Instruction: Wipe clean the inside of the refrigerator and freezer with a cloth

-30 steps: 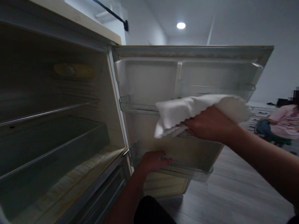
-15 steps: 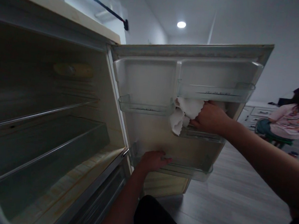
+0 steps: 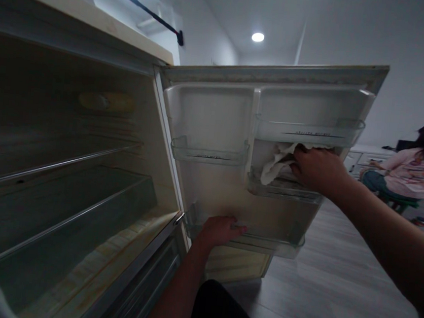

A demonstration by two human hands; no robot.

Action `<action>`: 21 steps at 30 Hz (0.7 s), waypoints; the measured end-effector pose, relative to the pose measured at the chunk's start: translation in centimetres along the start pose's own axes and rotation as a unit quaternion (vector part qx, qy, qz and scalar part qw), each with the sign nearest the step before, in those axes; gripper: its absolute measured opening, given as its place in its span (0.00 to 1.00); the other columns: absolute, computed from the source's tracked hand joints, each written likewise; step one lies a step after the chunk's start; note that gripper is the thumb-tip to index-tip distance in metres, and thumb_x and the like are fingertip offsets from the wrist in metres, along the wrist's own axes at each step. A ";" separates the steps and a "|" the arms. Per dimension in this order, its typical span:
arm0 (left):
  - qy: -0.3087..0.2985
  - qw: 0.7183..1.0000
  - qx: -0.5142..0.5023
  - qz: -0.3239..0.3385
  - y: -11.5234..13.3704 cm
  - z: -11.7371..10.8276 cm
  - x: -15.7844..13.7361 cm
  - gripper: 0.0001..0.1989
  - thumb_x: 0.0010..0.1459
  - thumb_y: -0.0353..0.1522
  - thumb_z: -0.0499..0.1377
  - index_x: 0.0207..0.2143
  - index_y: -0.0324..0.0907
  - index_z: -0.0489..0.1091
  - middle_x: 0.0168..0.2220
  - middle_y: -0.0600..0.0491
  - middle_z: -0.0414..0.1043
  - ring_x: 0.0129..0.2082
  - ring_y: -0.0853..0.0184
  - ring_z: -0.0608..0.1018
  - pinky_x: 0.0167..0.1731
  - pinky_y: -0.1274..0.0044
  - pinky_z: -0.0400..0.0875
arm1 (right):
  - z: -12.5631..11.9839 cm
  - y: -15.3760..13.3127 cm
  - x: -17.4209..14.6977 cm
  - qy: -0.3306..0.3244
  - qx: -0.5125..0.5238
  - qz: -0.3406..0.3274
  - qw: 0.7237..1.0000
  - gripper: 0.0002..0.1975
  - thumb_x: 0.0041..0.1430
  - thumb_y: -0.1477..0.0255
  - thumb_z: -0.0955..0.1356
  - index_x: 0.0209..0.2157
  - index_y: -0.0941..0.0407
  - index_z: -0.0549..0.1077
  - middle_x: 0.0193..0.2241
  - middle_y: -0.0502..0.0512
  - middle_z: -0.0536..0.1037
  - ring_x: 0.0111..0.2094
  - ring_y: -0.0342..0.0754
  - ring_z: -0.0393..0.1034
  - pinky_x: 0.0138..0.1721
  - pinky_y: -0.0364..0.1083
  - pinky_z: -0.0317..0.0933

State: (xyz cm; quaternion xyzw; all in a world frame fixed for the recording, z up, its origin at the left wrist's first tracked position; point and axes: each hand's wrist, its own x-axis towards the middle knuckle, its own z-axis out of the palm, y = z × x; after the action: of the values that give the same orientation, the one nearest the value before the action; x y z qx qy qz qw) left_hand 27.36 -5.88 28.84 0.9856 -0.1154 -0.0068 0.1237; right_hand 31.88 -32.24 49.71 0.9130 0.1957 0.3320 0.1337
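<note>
A crumpled white cloth (image 3: 276, 165) with a scalloped edge is in my right hand (image 3: 320, 169), whose fingers are closed on it. That hand is in the space between the upper right door shelf (image 3: 307, 132) and the middle right door shelf (image 3: 283, 191). My left hand (image 3: 220, 230) grips the rim of the lower door shelf (image 3: 264, 243), thumb apart from the fingers; some fingertips are hidden. The fridge door (image 3: 216, 110) stands wide open, with its inner side facing me.
To the left is the fridge compartment with a glass shelf (image 3: 59, 163) and a clear drawer (image 3: 81, 212). A yellowish lamp cover (image 3: 105, 101) is on its inner wall. At the right a person (image 3: 415, 172) sits on a low stool near white drawers (image 3: 370, 158). My dark-clothed knee (image 3: 217, 310) is below the door.
My right hand has moved right with the cloth, deeper into the space above the middle right shelf. The left hand stays on the lower shelf. The view has shifted slightly.
</note>
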 end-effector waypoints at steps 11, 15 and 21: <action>0.010 1.000 -0.002 0.014 -0.2 0.5 0.3 0.44 0.59 0.65 0.37 0.53 0.46 0.74 0.47 0.46 0.81 0.48 0.51 0.81 0.44 0.67 0.72 | 0.9 -1.9 3.1 -0.119 0.136 -0.172 0.968 0.21 0.66 0.69 0.60 0.56 0.58 0.75 0.54 0.64 0.76 0.52 0.58 0.73 0.52 0.52 0.65; 0.014 1.000 -0.002 0.022 -0.3 0.6 0.3 0.44 0.58 0.66 0.37 0.54 0.48 0.74 0.47 0.48 0.81 0.48 0.52 0.81 0.44 0.67 0.72 | 0.9 -3.5 3.3 -0.138 0.189 -0.170 0.957 0.20 0.64 0.68 0.63 0.53 0.60 0.76 0.48 0.64 0.79 0.49 0.56 0.75 0.51 0.49 0.64; 0.010 1.000 -0.004 0.023 -0.4 0.5 0.2 0.45 0.58 0.66 0.37 0.55 0.46 0.73 0.47 0.46 0.81 0.47 0.53 0.81 0.44 0.68 0.72 | 1.7 -4.2 3.2 -0.124 0.203 -0.145 0.960 0.21 0.65 0.64 0.62 0.52 0.61 0.74 0.50 0.67 0.78 0.52 0.60 0.73 0.51 0.52 0.62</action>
State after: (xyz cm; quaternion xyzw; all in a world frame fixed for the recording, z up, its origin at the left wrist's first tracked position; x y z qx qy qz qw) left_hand 27.61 -5.70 28.31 0.9823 -0.1365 0.0059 0.1285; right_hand 34.09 -27.29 48.67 0.9168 0.3712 0.1466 0.0157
